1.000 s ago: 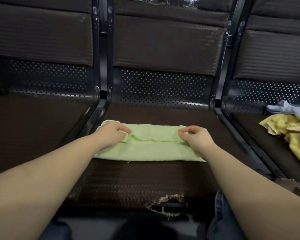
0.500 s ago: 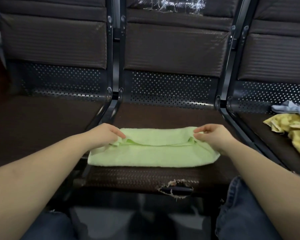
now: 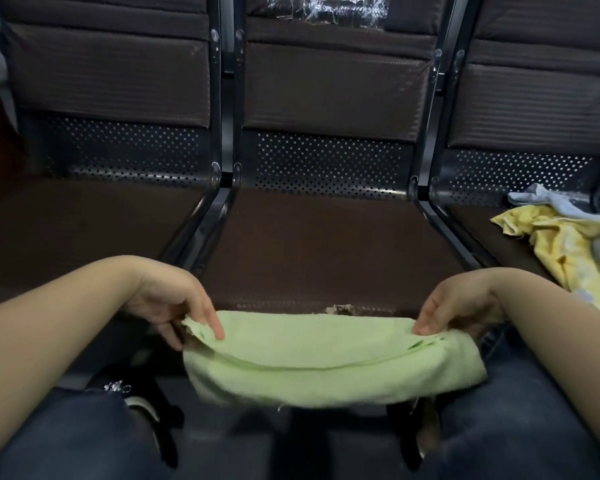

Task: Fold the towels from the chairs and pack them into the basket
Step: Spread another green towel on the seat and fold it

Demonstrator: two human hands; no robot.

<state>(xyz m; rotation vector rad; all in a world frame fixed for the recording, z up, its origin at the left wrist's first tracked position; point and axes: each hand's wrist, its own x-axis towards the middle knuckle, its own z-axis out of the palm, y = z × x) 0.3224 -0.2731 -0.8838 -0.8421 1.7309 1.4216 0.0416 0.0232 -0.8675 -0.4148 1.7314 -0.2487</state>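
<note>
A folded light-green towel (image 3: pixel 326 362) hangs in the air in front of the middle chair seat (image 3: pixel 319 251), above my knees. My left hand (image 3: pixel 174 303) pinches its upper left corner. At the upper right corner, my right hand (image 3: pixel 454 303) pinches the folded layers. The towel sags a little between both hands. No basket is in view.
A crumpled yellow towel (image 3: pixel 568 251) and a pale blue-grey cloth (image 3: pixel 548 199) lie on the right chair seat. The left chair seat (image 3: pixel 84 233) holds nothing. The middle seat's front edge has a torn spot (image 3: pixel 340 309). Dark metal frames separate the seats.
Both hands have lifted the folded green towel off the middle seat and drawn it toward me, past the seat's front edge. The view has tilted down toward my legs.
</note>
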